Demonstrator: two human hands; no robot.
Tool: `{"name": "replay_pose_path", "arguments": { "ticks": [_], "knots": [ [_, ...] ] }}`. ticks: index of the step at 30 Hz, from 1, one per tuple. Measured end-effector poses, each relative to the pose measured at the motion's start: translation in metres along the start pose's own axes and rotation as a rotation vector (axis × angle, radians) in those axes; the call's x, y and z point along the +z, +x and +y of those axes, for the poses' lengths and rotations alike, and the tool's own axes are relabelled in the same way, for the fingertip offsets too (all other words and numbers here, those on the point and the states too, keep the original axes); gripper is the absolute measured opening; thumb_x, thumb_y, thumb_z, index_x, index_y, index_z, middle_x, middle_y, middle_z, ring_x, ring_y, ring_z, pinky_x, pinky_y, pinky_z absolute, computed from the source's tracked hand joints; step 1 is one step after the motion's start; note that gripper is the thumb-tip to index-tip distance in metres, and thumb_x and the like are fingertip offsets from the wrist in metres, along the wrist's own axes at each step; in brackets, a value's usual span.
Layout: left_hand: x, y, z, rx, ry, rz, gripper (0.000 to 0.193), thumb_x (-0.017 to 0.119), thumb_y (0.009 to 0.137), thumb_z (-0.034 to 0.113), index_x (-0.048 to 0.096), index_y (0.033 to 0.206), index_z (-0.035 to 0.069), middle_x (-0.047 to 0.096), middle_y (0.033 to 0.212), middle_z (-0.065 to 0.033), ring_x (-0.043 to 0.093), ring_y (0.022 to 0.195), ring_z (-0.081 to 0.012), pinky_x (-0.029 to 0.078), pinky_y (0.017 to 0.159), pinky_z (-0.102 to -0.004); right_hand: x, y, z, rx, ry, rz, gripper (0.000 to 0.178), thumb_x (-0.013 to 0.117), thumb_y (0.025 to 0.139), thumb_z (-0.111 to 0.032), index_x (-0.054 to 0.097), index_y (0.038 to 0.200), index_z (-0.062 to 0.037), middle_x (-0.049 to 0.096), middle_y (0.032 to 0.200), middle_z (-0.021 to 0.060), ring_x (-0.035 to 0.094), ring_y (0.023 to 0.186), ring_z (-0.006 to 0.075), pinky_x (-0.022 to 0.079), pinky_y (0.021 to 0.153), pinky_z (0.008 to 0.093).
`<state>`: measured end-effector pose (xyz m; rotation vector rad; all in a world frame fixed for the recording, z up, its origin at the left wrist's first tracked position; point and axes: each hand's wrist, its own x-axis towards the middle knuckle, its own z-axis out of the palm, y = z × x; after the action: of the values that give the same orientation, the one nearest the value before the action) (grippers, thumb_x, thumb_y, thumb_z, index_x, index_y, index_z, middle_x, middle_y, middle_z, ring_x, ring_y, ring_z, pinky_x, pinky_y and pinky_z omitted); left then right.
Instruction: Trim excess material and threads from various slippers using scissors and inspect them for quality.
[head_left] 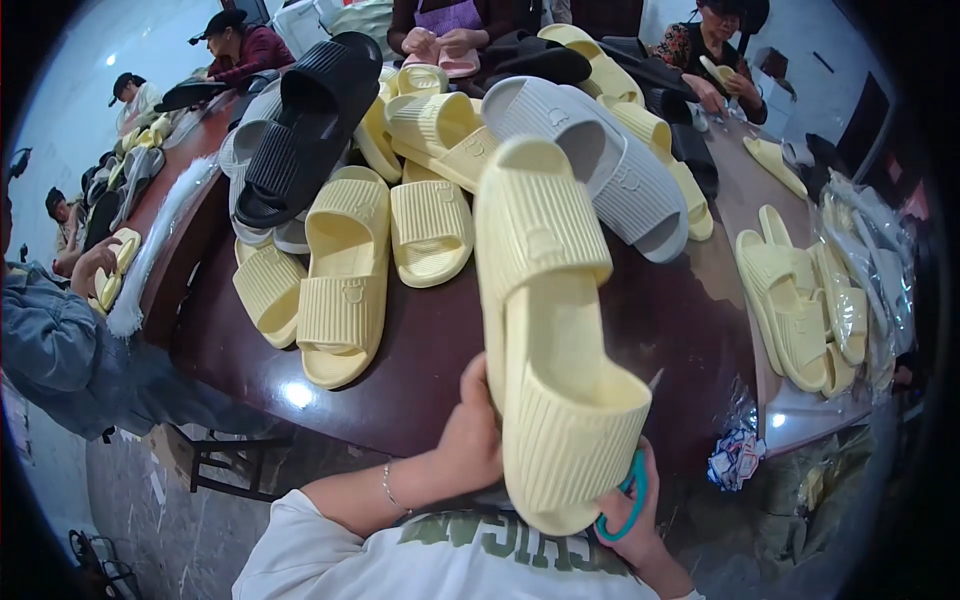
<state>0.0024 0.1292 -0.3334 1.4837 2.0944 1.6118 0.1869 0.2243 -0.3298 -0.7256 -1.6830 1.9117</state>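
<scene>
In front of me stands a pair of pale yellow slide slippers (555, 320), nested with their ribbed straps at opposite ends. My left hand (474, 428) grips the pair at its left edge; part of the fingers is hidden behind the soles. Scissors with teal handles (625, 500) are in my right hand (640, 525), close to the lower right side of the slippers. One blade tip shows past the slipper's edge, while the rest of the blades is hidden behind it.
A pile of yellow, grey and black slides (345, 275) covers the far part of the dark red table (420, 370). More yellow slides (800, 310) and clear plastic bags (870, 270) lie at the right. Crumpled paper (735, 460) sits by the near right edge. Several people work around the tables.
</scene>
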Motion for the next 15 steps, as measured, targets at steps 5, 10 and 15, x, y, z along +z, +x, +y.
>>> {"name": "replay_pose_path", "arguments": {
  "ticks": [5, 10, 15],
  "knots": [
    [0.012, -0.023, 0.004, -0.043, -0.057, -0.156, 0.078, 0.059, 0.078, 0.009, 0.004, 0.131, -0.002, 0.051, 0.106, -0.0295, 0.06, 0.084, -0.0418, 0.049, 0.072, -0.0417, 0.013, 0.026, 0.005, -0.001, 0.203, 0.158, 0.064, 0.068, 0.074, -0.012, 0.03, 0.124, 0.0009, 0.052, 0.109, 0.009, 0.051, 0.099, 0.0149, 0.041, 0.087, 0.0298],
    [0.004, -0.025, 0.002, -0.089, -0.18, -0.188, 0.081, 0.061, 0.078, 0.011, 0.002, 0.132, -0.002, 0.046, 0.115, -0.028, 0.059, 0.094, -0.0363, 0.047, 0.08, -0.0401, 0.023, 0.026, 0.005, -0.109, 0.105, 0.18, 0.067, 0.069, 0.074, -0.013, 0.029, 0.125, 0.001, 0.052, 0.107, 0.009, 0.05, 0.101, 0.0163, 0.04, 0.088, 0.0311],
    [-0.026, -0.027, -0.009, -0.157, -0.608, 0.0, 0.079, 0.064, 0.078, 0.014, 0.01, 0.133, -0.001, 0.042, 0.125, -0.0205, 0.051, 0.11, -0.0265, 0.041, 0.092, -0.0375, 0.04, 0.033, -0.012, -0.212, -0.019, 0.016, 0.06, 0.064, 0.078, -0.011, 0.032, 0.127, -0.0011, 0.056, 0.099, 0.0099, 0.056, 0.077, 0.0144, 0.047, 0.066, 0.0246]
  ]
}}
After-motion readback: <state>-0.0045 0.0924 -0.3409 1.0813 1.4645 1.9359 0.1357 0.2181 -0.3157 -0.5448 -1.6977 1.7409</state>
